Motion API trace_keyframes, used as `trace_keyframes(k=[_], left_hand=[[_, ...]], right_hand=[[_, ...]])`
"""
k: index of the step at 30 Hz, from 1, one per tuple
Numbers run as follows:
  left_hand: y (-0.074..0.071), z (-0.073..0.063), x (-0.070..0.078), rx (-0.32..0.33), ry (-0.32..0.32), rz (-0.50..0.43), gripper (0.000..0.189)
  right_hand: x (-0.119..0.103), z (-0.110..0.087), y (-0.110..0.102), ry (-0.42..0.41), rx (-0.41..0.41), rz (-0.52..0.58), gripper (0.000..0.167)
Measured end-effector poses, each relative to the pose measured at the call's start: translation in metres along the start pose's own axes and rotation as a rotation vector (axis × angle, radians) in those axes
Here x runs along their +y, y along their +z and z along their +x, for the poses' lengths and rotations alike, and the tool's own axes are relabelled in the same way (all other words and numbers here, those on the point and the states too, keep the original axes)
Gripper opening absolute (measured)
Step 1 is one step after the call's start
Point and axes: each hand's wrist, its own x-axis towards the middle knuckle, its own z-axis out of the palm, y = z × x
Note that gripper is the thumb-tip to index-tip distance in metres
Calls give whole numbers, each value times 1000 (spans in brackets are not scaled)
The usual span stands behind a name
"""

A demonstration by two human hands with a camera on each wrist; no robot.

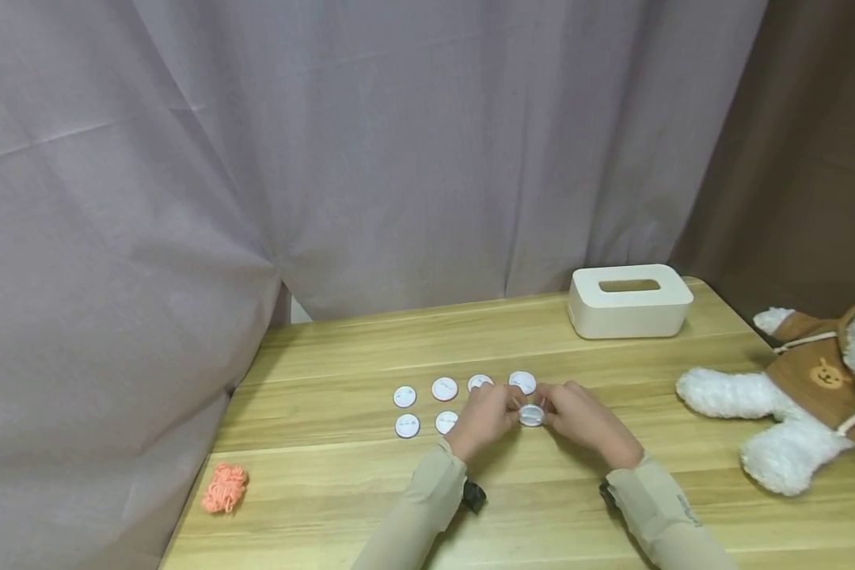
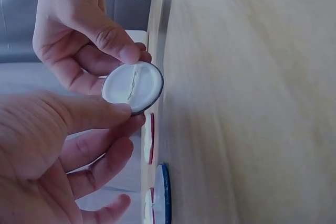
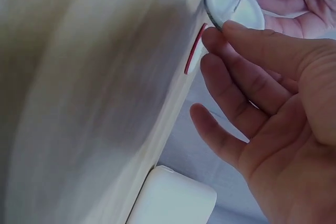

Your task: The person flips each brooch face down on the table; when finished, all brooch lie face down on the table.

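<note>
A round pin-back badge (image 1: 531, 416), its white back with the pin showing, is held just above the table between both hands. My left hand (image 1: 486, 413) pinches one edge with thumb and forefinger. My right hand (image 1: 586, 418) pinches the opposite edge; its other fingers are spread loosely in the right wrist view. The badge (image 2: 132, 87) has a dark rim in the left wrist view. Beyond the hands lie more badges, backs up, in two rows: one badge (image 1: 522, 382) right behind the held one, another badge (image 1: 446, 422) partly hidden by my left hand.
Further left lie a badge (image 1: 404, 397) and, in front of it, another badge (image 1: 407, 426). A white tissue box (image 1: 630, 309) stands at the back right. A plush toy (image 1: 801, 396) lies at the right edge, and a coral yarn bundle (image 1: 224, 488) at the left.
</note>
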Motion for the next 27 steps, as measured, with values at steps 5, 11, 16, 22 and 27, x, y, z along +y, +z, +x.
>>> trace_keyframes(k=[5, 11, 16, 22, 27], left_hand=[[4, 0, 1, -19, -34, 3, 12], [5, -1, 4, -29, -63, 47, 23], [6, -1, 4, -40, -92, 70, 14], [6, 1, 5, -27, -137, 67, 25], [9, 1, 7, -53, -146, 130, 24]], right_hand=[[-1, -3, 3, -17, 29, 25, 21], [-1, -3, 3, -26, 40, -4, 23], [-1, 1, 4, -24, 24, -30, 23], [-1, 6, 5, -5, 19, -97, 26], [-3, 6, 5, 9, -5, -138, 22]])
